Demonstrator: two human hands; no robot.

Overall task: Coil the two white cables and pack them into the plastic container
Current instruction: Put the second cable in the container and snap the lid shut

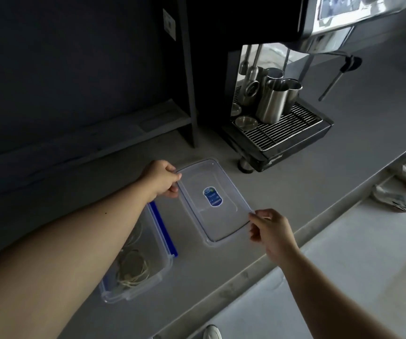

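1. The left hand (163,178) pinches the far left corner of a clear rectangular plastic lid (197,182), with the thumb on top of the rim and the other fingers curled beneath.
2. The right hand (273,231) pinches the near right corner of the same lid between thumb and forefinger; its remaining fingers are loosely curled.
3. The lid lies flat between the two hands above the grey matte counter (295,182). Whether it rests on the counter or is slightly raised cannot be told.
4. A clear rectangular plastic container (165,267) stands open on the counter just left of the lid, partly under the left forearm. Inside it the two white cables (133,267) lie as loose round coils on its floor.
5. A blue plastic latch strip (164,231) runs along the container's right rim, beside the lid.
6. An oval blue-and-white label (212,196) sits at the lid's centre; its writing is too small to read.
7. Behind the lid, a black-and-chrome coffee machine (282,133) has a ribbed metal drip grille that carries brushed-steel cylindrical jugs (271,101).
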